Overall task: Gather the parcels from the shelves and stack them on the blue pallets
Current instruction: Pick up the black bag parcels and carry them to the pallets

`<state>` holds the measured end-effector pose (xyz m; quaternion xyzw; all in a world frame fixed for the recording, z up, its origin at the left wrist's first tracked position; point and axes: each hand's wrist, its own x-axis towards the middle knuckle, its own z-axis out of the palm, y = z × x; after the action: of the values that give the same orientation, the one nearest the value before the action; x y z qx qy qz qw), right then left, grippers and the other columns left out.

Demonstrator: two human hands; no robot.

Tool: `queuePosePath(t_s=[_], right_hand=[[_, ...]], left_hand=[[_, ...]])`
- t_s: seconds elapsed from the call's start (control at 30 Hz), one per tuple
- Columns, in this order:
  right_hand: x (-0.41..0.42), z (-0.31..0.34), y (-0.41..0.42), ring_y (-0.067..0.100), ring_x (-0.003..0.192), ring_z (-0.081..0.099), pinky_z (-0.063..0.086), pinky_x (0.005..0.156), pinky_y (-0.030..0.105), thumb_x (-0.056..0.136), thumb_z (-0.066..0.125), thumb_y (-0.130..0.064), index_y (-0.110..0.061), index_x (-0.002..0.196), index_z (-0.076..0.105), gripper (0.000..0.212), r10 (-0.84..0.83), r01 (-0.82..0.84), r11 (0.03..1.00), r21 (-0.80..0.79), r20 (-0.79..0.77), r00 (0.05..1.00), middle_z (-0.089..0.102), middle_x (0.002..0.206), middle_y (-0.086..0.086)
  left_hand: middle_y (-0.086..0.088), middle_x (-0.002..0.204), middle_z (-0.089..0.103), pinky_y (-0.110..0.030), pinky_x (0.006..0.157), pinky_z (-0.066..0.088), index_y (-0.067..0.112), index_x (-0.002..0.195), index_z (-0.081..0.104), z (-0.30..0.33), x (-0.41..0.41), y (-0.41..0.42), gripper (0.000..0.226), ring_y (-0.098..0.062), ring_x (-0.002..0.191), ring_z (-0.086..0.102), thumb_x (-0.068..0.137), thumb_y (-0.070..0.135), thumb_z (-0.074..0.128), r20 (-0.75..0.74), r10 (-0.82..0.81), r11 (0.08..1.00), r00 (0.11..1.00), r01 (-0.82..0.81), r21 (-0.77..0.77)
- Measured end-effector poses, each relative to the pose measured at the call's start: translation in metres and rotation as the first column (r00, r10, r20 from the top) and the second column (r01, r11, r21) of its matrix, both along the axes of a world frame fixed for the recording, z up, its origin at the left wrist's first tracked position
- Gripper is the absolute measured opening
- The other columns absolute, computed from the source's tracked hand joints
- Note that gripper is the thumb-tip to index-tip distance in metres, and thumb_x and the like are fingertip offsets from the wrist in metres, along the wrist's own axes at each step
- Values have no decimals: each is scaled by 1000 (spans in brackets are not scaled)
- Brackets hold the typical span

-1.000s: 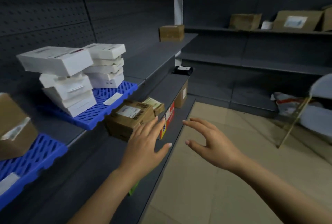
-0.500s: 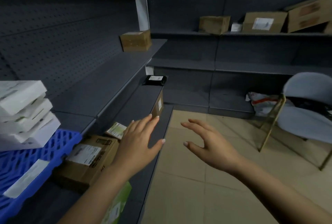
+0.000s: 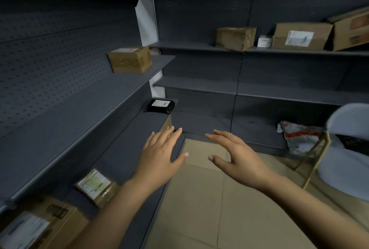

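My left hand (image 3: 159, 152) and my right hand (image 3: 235, 156) are stretched forward, fingers spread, holding nothing, above the edge of the lower left shelf (image 3: 127, 148). Beyond them a black parcel (image 3: 160, 106) with a white label lies at that shelf's far end. A brown box (image 3: 129, 60) sits on the middle left shelf. Near me on the lower shelf lie a small taped parcel (image 3: 95, 186) and a larger cardboard box (image 3: 38, 226). On the back shelf stand a brown box (image 3: 235, 38), a small white parcel (image 3: 264, 41) and a labelled box (image 3: 301, 36). No blue pallet is in view.
A light grey chair (image 3: 347, 148) with a gold frame stands at the right. A white and red bag (image 3: 299, 136) lies on the bottom back shelf. A big carton (image 3: 353, 29) leans at the far right. Tan floor tiles (image 3: 209, 208) run between the shelving.
My view has swung right and forward along the shelves; the blue pallets and white boxes have left the frame. Both hands stay spread and have moved toward the black parcel.
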<state>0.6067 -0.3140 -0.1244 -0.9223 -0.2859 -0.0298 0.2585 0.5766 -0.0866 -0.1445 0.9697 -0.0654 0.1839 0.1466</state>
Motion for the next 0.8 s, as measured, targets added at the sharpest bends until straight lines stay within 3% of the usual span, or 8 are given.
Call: queuePosePath(t_s=[0.1, 0.23, 0.6, 0.8], right_hand=[[54, -1, -14, 4, 139, 22, 15, 105, 13, 93, 52, -44, -39, 143, 32, 55, 32, -32, 999, -28, 1, 999, 26, 153, -11], [119, -9, -17, 4, 139, 22, 17, 105, 15, 93, 52, -45, -40, 143, 32, 55, 50, -51, 999, -15, -27, 998, 27, 153, -13], [333, -36, 45, 7, 140, 21, 20, 108, 18, 94, 51, -43, -39, 144, 30, 55, 116, -118, 992, -43, -56, 992, 26, 154, -11], [444, -47, 84, 10, 141, 20, 20, 111, 23, 94, 50, -42, -38, 146, 28, 57, 128, -136, 987, -87, -93, 987, 24, 155, -9]], left_hand=[[8, 155, 26, -27, 116, -3, 30, 150, 23, -6, 46, -9, 69, -10, 141, 21, 90, 60, 41, -25, 22, 1000, 999, -22, 4], [6, 152, 33, -27, 114, 0, 29, 148, 29, -17, 102, -7, 79, -12, 139, 28, 80, 68, 25, -48, 59, 998, 997, -59, 1], [-5, 138, 53, -41, 110, 21, 18, 139, 48, -57, 302, 51, 71, -24, 126, 49, 83, 60, 39, -79, 97, 995, 992, -96, 7], [-4, 148, 41, -41, 114, 15, 22, 149, 29, -63, 403, 95, 80, -24, 135, 38, 81, 64, 30, -136, 113, 993, 984, -107, 47]])
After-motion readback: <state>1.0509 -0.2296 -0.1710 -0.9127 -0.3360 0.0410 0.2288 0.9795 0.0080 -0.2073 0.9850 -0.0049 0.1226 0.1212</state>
